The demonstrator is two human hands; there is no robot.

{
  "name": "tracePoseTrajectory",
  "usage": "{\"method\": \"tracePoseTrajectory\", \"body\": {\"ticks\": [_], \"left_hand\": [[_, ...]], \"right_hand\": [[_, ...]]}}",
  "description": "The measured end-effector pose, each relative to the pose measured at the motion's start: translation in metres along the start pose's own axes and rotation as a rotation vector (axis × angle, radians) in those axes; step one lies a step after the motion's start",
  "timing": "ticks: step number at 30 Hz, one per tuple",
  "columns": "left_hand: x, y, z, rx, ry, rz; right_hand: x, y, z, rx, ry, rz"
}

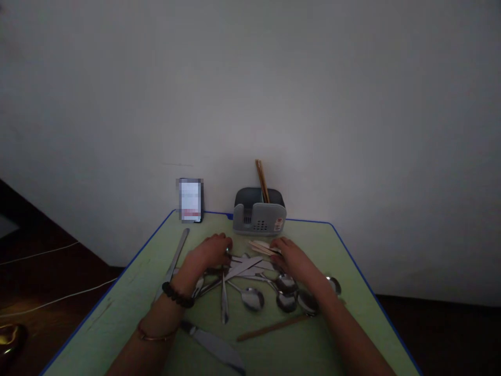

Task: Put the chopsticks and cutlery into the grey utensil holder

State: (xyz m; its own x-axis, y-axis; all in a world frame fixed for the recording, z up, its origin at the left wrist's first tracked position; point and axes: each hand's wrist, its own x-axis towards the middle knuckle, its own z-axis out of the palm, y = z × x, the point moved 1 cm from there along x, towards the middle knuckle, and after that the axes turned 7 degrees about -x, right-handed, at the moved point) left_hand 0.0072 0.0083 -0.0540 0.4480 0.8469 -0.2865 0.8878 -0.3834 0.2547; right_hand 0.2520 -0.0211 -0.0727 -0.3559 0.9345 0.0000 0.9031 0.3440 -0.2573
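Note:
My right hand (291,255) is closed on a small bunch of wooden chopsticks (260,247), whose tips point left. My left hand (213,251) is at the left of a cutlery pile, its fingers curved downward and apart, with nothing visible held in them; the fingertips are partly hidden. Between and below my hands lie crossed metal knives (245,267), a fork (199,286) and several spoons (252,298). A single wooden chopstick (272,328) lies nearer to me. One knife (213,344) lies at the front, and another knife (180,253) left of my left hand.
A grey utensil holder (240,224) stands at the table's back edge, with upright chopsticks (262,180) in its right compartment. A phone with a lit, blurred screen (190,201) leans at the back left. The green table (352,334) has a blue rim and meets a pale wall.

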Motion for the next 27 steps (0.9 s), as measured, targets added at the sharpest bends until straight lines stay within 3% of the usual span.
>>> {"method": "tracePoseTrajectory", "body": {"ticks": [7, 14, 20, 27], "left_hand": [[0.013, -0.004, 0.005, -0.021, 0.025, 0.06], [0.019, -0.016, 0.008, -0.01, 0.143, 0.034], [0.023, -0.01, 0.011, 0.069, 0.27, -0.032], [-0.004, 0.02, 0.008, -0.062, 0.149, 0.216]], "right_hand": [[-0.006, 0.016, -0.002, -0.029, -0.131, 0.066], [0.002, 0.008, 0.0, -0.003, -0.05, 0.052], [0.003, 0.01, -0.004, -0.048, 0.047, 0.127], [-0.015, 0.007, -0.013, -0.118, -0.061, 0.073]]}}
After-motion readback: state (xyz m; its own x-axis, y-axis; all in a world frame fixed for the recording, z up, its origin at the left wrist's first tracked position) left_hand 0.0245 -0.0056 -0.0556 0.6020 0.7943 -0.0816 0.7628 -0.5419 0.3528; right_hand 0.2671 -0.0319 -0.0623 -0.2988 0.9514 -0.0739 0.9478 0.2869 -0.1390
